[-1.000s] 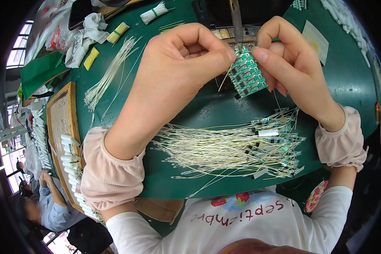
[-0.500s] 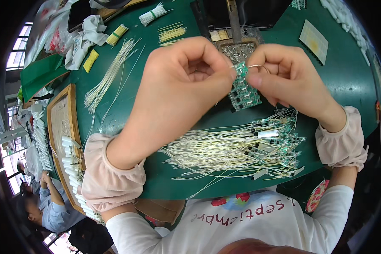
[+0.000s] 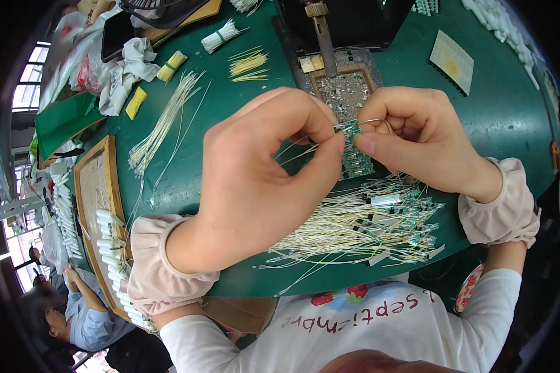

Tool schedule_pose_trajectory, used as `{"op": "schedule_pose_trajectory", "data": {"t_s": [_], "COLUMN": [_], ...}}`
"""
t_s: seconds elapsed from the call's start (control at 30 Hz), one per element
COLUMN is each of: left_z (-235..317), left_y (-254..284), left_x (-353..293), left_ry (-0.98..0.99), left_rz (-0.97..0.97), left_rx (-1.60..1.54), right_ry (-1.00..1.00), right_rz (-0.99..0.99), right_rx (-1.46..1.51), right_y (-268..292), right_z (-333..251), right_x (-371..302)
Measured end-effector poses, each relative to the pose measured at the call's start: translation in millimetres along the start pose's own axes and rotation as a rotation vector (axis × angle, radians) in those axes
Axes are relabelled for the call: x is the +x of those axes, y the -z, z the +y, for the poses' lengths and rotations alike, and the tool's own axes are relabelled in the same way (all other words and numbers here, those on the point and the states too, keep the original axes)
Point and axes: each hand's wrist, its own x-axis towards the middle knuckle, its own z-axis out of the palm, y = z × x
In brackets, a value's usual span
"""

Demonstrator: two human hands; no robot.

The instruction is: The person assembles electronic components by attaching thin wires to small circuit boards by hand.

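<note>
A strip of small green circuit boards (image 3: pixel 357 164) is held between my hands, above a heap of white and yellow wires (image 3: pixel 330 227) with little green boards at their right ends. My left hand (image 3: pixel 261 177) pinches thin pale wires at the strip's upper left edge; its fingertips hide where they meet the board. On the other side, my right hand (image 3: pixel 417 137) is closed around a thin, curved silvery wire (image 3: pixel 368 121) that looks like solder wire, its thumb close to the strip.
Beyond my hands stands a soldering iron (image 3: pixel 323 37) over a tray of metal bits (image 3: pixel 339 87). Loose white wires (image 3: pixel 168 124) and yellow wires (image 3: pixel 249 65) lie leftward. A wooden frame (image 3: pixel 111 168) holds white tubes at the left edge. A pale square panel (image 3: pixel 452 59) lies far right.
Both hands and the board strip have come nearer to me, away from the tray and down toward the wire heap. Pale wires now show inside my left hand's grip.
</note>
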Motion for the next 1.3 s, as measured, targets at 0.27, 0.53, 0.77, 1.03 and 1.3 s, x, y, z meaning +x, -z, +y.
{"op": "schedule_pose_trajectory", "data": {"t_s": [0.27, 0.53, 0.77, 1.03, 1.3], "left_z": [19.1, 25.2, 24.7, 10.8, -0.4], "left_y": [4.4, 18.8, 13.3, 10.8, 20.4], "left_x": [-5.7, -3.5, -1.9, 0.7, 13.9], "left_ry": [-0.119, 0.021, 0.085, -0.078, 0.295], "left_rz": [0.082, -0.186, -0.015, -0.032, -0.159], "left_rx": [0.092, 0.178, 0.127, 0.328, 0.045], "right_ry": [0.173, 0.283, -0.002, -0.139, -0.118], "right_rz": [0.015, 0.032, 0.028, -0.018, 0.018], "right_rx": [-0.057, -0.219, 0.028, 0.031, -0.021], "right_y": [0.5, 2.5, 0.3, 1.8, -0.3], "right_z": [-4.6, -10.3, -10.6, -6.4, 1.9], "right_x": [-6.1, -12.3, -9.7, -2.8, 1.1]}}
